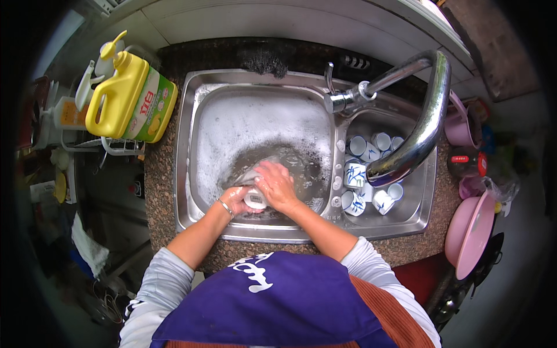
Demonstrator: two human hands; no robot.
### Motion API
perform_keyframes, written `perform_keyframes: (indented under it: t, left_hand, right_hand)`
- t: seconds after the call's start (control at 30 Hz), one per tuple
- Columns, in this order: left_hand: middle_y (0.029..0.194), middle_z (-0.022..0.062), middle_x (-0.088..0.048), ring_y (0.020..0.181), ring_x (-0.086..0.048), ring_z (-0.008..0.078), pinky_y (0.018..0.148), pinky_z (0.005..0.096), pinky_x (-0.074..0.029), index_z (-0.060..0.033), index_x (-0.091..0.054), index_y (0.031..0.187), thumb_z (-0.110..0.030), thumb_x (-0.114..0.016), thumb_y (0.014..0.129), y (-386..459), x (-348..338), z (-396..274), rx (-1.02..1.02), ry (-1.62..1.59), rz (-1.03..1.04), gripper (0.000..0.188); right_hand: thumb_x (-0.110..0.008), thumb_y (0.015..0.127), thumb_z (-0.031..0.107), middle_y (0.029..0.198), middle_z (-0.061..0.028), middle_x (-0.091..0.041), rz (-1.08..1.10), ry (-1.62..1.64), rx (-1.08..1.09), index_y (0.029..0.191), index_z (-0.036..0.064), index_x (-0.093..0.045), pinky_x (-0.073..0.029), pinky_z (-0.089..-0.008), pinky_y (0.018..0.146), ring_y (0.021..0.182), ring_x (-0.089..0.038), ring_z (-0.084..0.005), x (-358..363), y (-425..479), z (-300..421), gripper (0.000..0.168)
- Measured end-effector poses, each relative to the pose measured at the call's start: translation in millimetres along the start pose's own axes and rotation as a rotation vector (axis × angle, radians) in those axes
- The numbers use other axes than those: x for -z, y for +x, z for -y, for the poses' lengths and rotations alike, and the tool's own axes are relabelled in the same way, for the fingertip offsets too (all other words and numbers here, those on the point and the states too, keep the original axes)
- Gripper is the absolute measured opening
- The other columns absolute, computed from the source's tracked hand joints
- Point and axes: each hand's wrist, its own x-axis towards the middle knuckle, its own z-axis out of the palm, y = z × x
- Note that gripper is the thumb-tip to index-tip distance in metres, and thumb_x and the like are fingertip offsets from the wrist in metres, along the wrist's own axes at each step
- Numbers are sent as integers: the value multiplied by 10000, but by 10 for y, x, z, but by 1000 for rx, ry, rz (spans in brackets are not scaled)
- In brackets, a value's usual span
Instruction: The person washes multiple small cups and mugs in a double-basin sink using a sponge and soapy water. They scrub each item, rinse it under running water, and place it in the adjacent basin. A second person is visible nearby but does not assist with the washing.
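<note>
My left hand [238,201] grips a small white cup [255,199], its base turned up towards me, low over the near side of the large steel sink basin [196,130]. My right hand [275,185] presses a wet greyish cloth [248,176] against the cup's far side. Beneath both hands lies murky water [304,174], ringed by white suds [256,113]. In the smaller basin [409,217] to the right, several white cups with blue patterns [355,175] lie jumbled, some on their sides. The faucet spout hides part of them.
A chrome faucet [428,117] arches over the small basin. At the left stands a yellow dish soap jug [126,95] beside a wire rack [119,145]. Pink basins [470,235] and a dark jar with a red lid [465,162] are at the right. A black scouring pad [266,63] sits behind the sink.
</note>
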Motion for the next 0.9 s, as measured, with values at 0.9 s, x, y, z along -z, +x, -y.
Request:
perform_keyframes:
  t: [0.9]
  left_hand:
    - [1067,92,-493,955,-475,273,662,499,-439,-160,-347,1201,-290,-616,716,-411,-723,-216,-578,42,-472,570]
  right_hand:
    - [-462,826,262,1097,-229,-487,-511,987,-1073,1110,-15,-397,-369,-388,850,1042,-468,-334,-93,102,391,401]
